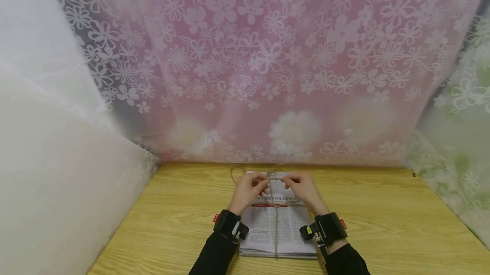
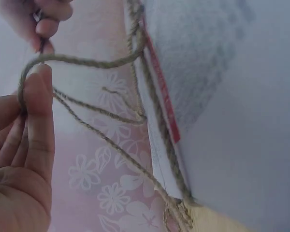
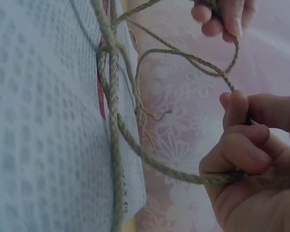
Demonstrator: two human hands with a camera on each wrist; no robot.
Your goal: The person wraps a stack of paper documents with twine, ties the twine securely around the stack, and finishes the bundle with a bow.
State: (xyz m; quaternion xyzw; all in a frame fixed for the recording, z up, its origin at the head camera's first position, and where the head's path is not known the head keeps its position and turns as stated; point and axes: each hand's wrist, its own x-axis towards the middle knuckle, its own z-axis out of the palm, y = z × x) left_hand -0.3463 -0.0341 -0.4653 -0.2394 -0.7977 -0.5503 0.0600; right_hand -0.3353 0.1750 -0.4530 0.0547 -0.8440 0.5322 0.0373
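A stack of folded newspapers (image 1: pixel 259 229) lies on the table, with brown twine (image 1: pixel 276 232) running lengthwise and crosswise over it. Above its far part, my left hand (image 1: pixel 248 190) pinches a loop of the twine between thumb and fingers. My right hand (image 1: pixel 305 191) is opposite and holds twine too. In the right wrist view one strand is pinched at the fingertips (image 3: pixel 237 106), and another passes under the curled fingers. The left wrist view shows strands stretching from the left hand (image 2: pixel 26 145) back to the bundle. Some twine inside the fingers is hidden.
The wooden table (image 1: pixel 183 207) spreads to both sides of the newspapers. A pink flowered cloth (image 1: pixel 268 75) hangs behind its far edge. Pale sheeting (image 1: pixel 57 160) stands at the left, and a green-white flowered sheet (image 1: pixel 459 160) at the right.
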